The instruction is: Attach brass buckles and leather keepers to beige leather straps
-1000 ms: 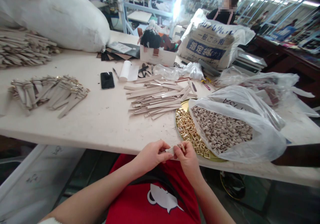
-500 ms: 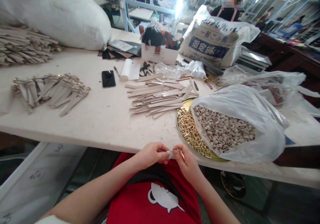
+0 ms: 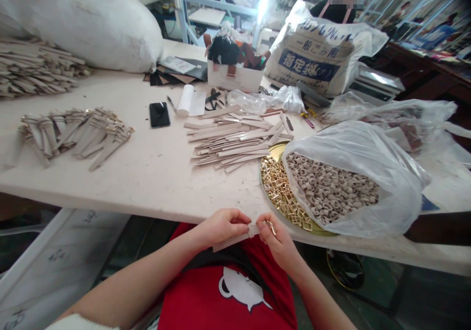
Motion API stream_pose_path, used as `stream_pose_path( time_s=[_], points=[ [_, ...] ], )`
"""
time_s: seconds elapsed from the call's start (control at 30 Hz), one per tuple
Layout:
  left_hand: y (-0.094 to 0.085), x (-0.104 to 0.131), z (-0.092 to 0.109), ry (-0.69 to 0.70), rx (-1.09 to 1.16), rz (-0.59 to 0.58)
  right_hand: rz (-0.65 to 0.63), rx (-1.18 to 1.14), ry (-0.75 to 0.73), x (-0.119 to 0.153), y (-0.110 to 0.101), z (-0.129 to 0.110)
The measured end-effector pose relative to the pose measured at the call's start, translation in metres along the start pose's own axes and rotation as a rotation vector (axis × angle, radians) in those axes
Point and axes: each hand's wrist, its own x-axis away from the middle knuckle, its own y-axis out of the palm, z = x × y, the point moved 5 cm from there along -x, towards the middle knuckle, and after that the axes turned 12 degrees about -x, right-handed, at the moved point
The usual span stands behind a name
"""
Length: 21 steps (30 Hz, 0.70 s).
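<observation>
Dozens of beige strips (image 3: 33, 70) lay heaped at the far left of the table (image 3: 165, 173), near a bulging white sack (image 3: 110, 26). Nearer the front I saw a spread of straps (image 3: 79, 139) with gold glinting among them. Next along came a dark phone (image 3: 159, 114) and a partly unrolled white roll (image 3: 186, 100). At the table's near edge, the person's left hand (image 3: 227, 227) pinched a beige strap (image 3: 228, 243), which slanted out below it; loose strips (image 3: 231, 141) lay piled beyond. The right hand (image 3: 275, 241), fingers curled in, gripped the strap's other end, a gold buckle (image 3: 271, 227) showing at its fingertips. Just beside it, a round gold tray (image 3: 278, 151) held many more buckles (image 3: 281, 188), partly covered by a plastic bag (image 3: 399, 183) of small beige loops (image 3: 327, 188).
</observation>
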Motion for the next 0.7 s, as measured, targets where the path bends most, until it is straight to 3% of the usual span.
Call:
stream_pose_path(
  time_s=[0.17, 0.37, 0.47, 0.6, 0.7],
  points=[
    [0.007, 0.005, -0.003, -0.022, -0.016, -0.2, 0.044, 0.064, -0.041, 0.0, 0.0, 0.0],
    [0.01, 0.007, -0.009, -0.064, -0.004, -0.122, -0.112, 0.208, -0.088, 0.003, 0.001, -0.01],
    [0.014, 0.006, -0.011, -0.075, 0.03, -0.101, -0.129, 0.232, -0.103, 0.005, 0.002, -0.012],
    [0.012, 0.005, -0.008, -0.035, 0.08, -0.067, 0.014, 0.197, -0.132, 0.003, 0.004, -0.007],
    [0.008, 0.005, -0.007, -0.05, 0.025, -0.105, 0.121, 0.214, -0.16, 0.002, 0.006, -0.001]
  ],
)
